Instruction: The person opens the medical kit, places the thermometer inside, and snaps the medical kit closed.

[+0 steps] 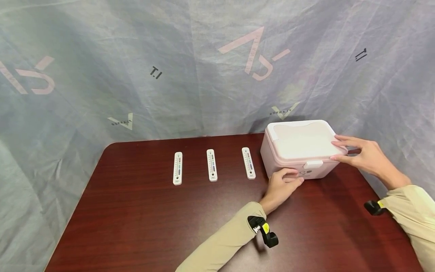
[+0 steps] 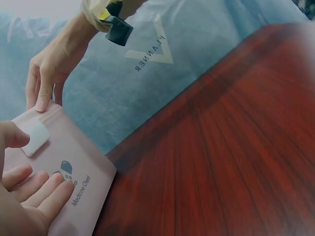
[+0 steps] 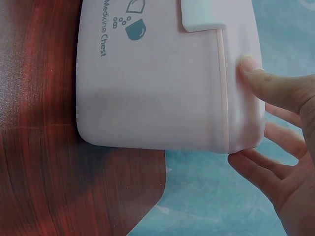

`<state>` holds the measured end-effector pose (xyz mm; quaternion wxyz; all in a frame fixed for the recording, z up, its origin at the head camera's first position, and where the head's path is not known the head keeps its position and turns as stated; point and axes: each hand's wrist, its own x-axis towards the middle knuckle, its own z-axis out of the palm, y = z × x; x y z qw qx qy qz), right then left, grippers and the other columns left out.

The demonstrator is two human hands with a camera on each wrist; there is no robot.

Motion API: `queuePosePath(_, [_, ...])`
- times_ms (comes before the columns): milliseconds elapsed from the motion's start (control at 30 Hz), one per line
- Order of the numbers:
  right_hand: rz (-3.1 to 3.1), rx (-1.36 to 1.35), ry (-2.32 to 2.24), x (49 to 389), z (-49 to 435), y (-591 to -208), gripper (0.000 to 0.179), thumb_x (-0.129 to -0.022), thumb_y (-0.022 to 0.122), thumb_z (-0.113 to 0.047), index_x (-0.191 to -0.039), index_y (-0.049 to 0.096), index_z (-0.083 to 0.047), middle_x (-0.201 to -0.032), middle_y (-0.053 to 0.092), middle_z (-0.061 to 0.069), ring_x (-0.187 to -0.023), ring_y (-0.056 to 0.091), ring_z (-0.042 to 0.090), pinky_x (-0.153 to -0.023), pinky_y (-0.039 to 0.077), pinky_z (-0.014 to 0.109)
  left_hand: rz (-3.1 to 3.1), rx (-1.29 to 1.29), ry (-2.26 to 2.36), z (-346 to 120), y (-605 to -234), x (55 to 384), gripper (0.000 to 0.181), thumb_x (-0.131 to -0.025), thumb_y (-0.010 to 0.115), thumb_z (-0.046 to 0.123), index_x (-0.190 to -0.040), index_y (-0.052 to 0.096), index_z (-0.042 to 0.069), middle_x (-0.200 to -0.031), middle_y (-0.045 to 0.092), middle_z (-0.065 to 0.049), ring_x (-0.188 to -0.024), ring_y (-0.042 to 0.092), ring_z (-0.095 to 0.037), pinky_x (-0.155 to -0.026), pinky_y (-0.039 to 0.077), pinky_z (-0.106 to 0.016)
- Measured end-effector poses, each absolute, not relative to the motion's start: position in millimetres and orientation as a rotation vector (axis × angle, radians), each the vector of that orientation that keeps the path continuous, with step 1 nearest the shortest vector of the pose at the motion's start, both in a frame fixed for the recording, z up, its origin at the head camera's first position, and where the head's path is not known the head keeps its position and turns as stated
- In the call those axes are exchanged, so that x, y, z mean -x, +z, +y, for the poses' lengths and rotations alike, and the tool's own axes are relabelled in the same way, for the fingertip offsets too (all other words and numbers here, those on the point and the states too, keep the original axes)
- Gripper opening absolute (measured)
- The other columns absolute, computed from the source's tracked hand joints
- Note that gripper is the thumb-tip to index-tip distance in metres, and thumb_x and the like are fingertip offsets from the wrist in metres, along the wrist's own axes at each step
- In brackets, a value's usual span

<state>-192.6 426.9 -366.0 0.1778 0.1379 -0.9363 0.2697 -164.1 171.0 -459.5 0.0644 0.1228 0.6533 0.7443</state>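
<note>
A pale pink medicine chest (image 1: 295,145) with a whitish lid stands at the table's right rear, its lid down. A white latch (image 1: 313,164) sits on its front, and the lettering "Medicine Chest" shows beside a capsule print in both wrist views. My right hand (image 1: 365,155) holds the lid's right end, thumb on the front side and fingers spread over the top and end. In front of the chest is my left hand (image 1: 282,187); its thumb (image 2: 15,135) reaches up by the latch (image 2: 37,137) while the fingers lie loosely extended before the front face.
Left of the chest, three white thermometers lie in a row on the dark red wooden table (image 1: 146,219): a near one (image 1: 248,163), a middle one (image 1: 212,165) and a far left one (image 1: 178,168). A grey printed curtain (image 1: 190,102) hangs behind the table.
</note>
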Motion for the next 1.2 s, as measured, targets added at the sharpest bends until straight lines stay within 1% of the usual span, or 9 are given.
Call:
queuePosePath(133, [-2.653, -0.379, 0.775, 191.9, 425.8, -364.5, 0.051, -0.061, 0.089, -0.014, -0.109, 0.072, -0.008, -0.120, 0.061, -0.015, -0.093, 0.047, -0.022, -0.067, 0.041, 0.002, 1.798, -0.300, 2.337, 177.8, -459.1, 165.6, 0.024, -0.082, 0.072, 0.007, -0.104, 0.068, -0.001, -0.099, 0.069, -0.014, -0.076, 0.065, -0.005, -0.065, 0.053, -0.021])
queuePosePath(267, [-2.665, -0.363, 0.809, 191.5, 425.2, -364.0, 0.052, -0.062, 0.089, -0.014, -0.110, 0.072, -0.008, -0.121, 0.061, -0.014, -0.095, 0.046, -0.023, -0.067, 0.040, 0.002, 1.691, -0.216, 2.391, 184.9, -456.5, 166.4, 0.021, -0.083, 0.070, 0.005, -0.103, 0.068, -0.004, -0.093, 0.071, -0.011, -0.081, 0.068, -0.013, -0.064, 0.054, -0.024])
queuePosePath(333, [-2.665, -0.363, 0.822, 191.2, 425.0, -364.2, 0.052, -0.062, 0.089, -0.013, -0.110, 0.072, -0.007, -0.121, 0.061, -0.015, -0.096, 0.045, -0.023, -0.067, 0.040, 0.002, 1.668, -0.188, 2.402, 189.0, -454.3, 167.1, 0.020, -0.084, 0.069, 0.006, -0.101, 0.069, -0.003, -0.090, 0.071, -0.009, -0.083, 0.068, -0.016, -0.064, 0.054, -0.025])
queuePosePath(533, [-2.639, -0.392, 0.822, 190.6, 424.6, -363.8, 0.051, -0.060, 0.089, -0.010, -0.108, 0.072, -0.005, -0.119, 0.061, -0.017, -0.099, 0.045, -0.023, -0.067, 0.040, 0.001, 1.635, -0.152, 2.430, 203.5, -446.0, 169.6, 0.017, -0.085, 0.069, 0.014, -0.093, 0.071, -0.001, -0.091, 0.071, -0.014, -0.079, 0.070, -0.021, -0.064, 0.056, -0.031])
queuePosePath(700, [-2.657, -0.388, 0.807, 191.7, 423.6, -362.0, 0.051, -0.061, 0.088, -0.011, -0.109, 0.071, -0.004, -0.120, 0.059, -0.018, -0.097, 0.044, -0.024, -0.066, 0.041, 0.002, 1.592, -0.017, 2.465, 210.3, -439.2, 170.0, 0.022, -0.085, 0.070, 0.020, -0.089, 0.073, -0.002, -0.087, 0.071, -0.015, -0.082, 0.068, -0.038, -0.062, 0.056, -0.036])
queuePosePath(867, [-2.677, -0.368, 0.802, 189.1, 424.3, -362.3, 0.051, -0.063, 0.088, -0.015, -0.110, 0.072, -0.006, -0.122, 0.061, -0.012, -0.096, 0.043, -0.024, -0.064, 0.040, 0.004, 1.542, 0.113, 2.485, 214.8, -434.4, 168.3, 0.024, -0.085, 0.071, 0.019, -0.088, 0.073, -0.004, -0.084, 0.069, -0.021, -0.080, 0.067, -0.042, -0.061, 0.055, -0.040])
queuePosePath(1033, [-2.650, -0.391, 0.788, 187.6, 423.0, -361.8, 0.049, -0.062, 0.088, -0.012, -0.108, 0.073, -0.007, -0.121, 0.063, 0.000, -0.093, 0.047, -0.023, -0.062, 0.040, 0.004, 1.538, 0.226, 2.536, 218.2, -431.1, 164.5, 0.022, -0.083, 0.073, 0.016, -0.083, 0.071, -0.007, -0.081, 0.069, -0.021, -0.076, 0.067, -0.041, -0.062, 0.055, -0.045])
queuePosePath(1133, [-2.650, -0.400, 0.789, 187.5, 422.0, -360.6, 0.049, -0.063, 0.088, -0.012, -0.109, 0.072, -0.006, -0.121, 0.063, 0.009, -0.089, 0.049, -0.023, -0.061, 0.043, 0.005, 1.518, 0.298, 2.616, 220.2, -428.4, 160.5, 0.017, -0.081, 0.074, 0.011, -0.081, 0.070, -0.006, -0.079, 0.069, -0.022, -0.073, 0.068, -0.039, -0.060, 0.055, -0.043])
queuePosePath(1200, [-2.657, -0.381, 0.787, 187.1, 422.1, -360.2, 0.048, -0.063, 0.088, -0.013, -0.109, 0.072, -0.006, -0.121, 0.062, 0.011, -0.087, 0.048, -0.024, -0.060, 0.043, 0.005, 1.492, 0.336, 2.659, 222.0, -425.8, 158.0, 0.014, -0.080, 0.074, 0.009, -0.080, 0.069, -0.005, -0.079, 0.069, -0.022, -0.073, 0.068, -0.039, -0.058, 0.055, -0.040])
